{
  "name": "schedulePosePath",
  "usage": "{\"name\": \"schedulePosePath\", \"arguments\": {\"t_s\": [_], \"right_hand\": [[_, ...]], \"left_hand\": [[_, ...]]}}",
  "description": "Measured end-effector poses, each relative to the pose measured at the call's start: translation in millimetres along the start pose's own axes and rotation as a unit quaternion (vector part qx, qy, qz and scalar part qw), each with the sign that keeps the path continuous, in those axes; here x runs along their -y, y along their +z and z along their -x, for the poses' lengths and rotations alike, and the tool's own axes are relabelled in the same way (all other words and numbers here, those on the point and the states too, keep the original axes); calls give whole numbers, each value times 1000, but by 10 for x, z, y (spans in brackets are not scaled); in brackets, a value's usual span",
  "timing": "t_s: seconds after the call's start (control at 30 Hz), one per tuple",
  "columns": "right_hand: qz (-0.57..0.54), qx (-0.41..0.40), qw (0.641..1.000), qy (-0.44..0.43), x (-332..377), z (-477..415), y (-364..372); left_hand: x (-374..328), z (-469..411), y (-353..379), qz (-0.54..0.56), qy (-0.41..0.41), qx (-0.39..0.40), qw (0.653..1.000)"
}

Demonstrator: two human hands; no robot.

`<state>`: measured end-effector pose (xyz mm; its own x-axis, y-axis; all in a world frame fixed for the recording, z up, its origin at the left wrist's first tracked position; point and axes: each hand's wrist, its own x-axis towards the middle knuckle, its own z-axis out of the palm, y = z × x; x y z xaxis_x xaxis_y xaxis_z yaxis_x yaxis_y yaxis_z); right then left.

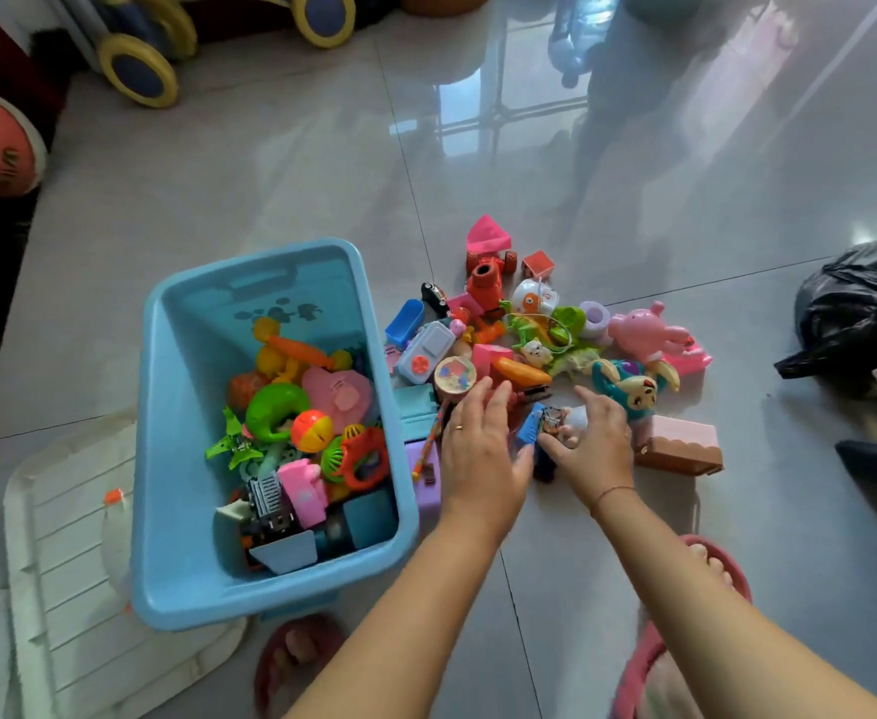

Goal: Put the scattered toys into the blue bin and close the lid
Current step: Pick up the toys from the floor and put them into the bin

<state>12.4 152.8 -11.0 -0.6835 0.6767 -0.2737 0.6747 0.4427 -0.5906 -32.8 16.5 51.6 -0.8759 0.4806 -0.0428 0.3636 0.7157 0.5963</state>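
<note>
Bin [270, 589] is half full, lid off. Toy pile [540, 339] sits just right of it. Left hand [477, 448] spread open, right hand [594, 448] pinching a small blue toy [529, 430]; loose two-handed scoop could spill bits.

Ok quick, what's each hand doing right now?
Left hand: open, flat over the toys, holding nothing.
Right hand: fingers curled around a small toy on the floor.
</note>
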Motion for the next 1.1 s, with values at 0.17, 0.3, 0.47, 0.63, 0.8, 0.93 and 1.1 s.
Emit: {"name": "schedulePosePath", "arguments": {"t_s": [0.17, 0.3, 0.47, 0.63, 0.8, 0.93, 1.1], "right_hand": [[63, 90, 993, 44, -556, -307, 78], [77, 139, 987, 32, -727, -409, 160], [42, 97, 994, 24, -787, -488, 307], [2, 66, 997, 43, -756, -443, 368], [-52, 62, 994, 79, -663, -257, 346], [-88, 60, 989, 103, -575, -44, 385], [-119, 21, 987, 105, -377, 171, 294]], "left_hand": [[62, -311, 804, -77, -23, 190, 979], [185, -533, 1154, -157, -10, 270, 950], [261, -699, 1363, -194, 47, 297, 934], [259, -697, 1405, -138, 50, 253, 956], [366, -525, 1284, -97, 4, 232, 968], [559, -244, 1185, -53, -88, 219, 970], [498, -22, 926, 75, -174, 118, 975]]}}
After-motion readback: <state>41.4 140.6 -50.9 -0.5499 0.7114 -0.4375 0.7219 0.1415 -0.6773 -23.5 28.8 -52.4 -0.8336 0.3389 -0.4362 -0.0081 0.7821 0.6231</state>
